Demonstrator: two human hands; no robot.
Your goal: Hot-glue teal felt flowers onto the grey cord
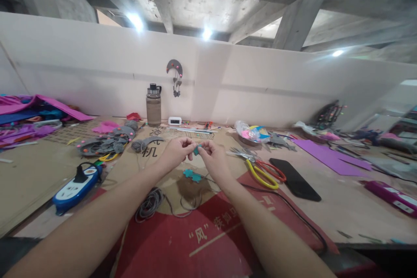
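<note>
Head view, both hands at work over a cluttered surface (345, 213). The person's left hand (178, 151) pinches a small teal felt-like piece (196, 151) between thumb and fingertips, and the right hand (212, 158) pinches the same piece from the other side, so that the fingers nearly meet around it. The held piece is raised above a printed cardboard sheet, red and tan (156, 247); its exact outline is hidden by the fingers. Below the hands, a flat teal felt-like cutout with a scalloped edge (192, 175) lies on the tan part of the sheet. A loose coil of grey cord (149, 205) rests nearer the person, beside the left forearm. To the right of the right hand lie scissors with yellow handles (273, 186) and a tool with red handles (282, 175), one crossing the other; a black rectangular phone (295, 180) lies just beside them. At left, a blue-and-white power strip (77, 189) holds a black plug (80, 174). Toward the pale partition wall (247, 87) stand a translucent brownish bottle with a dark cap (153, 110) and a small white digital clock (175, 120); above them hangs a grey crescent ornament (175, 67).
</note>
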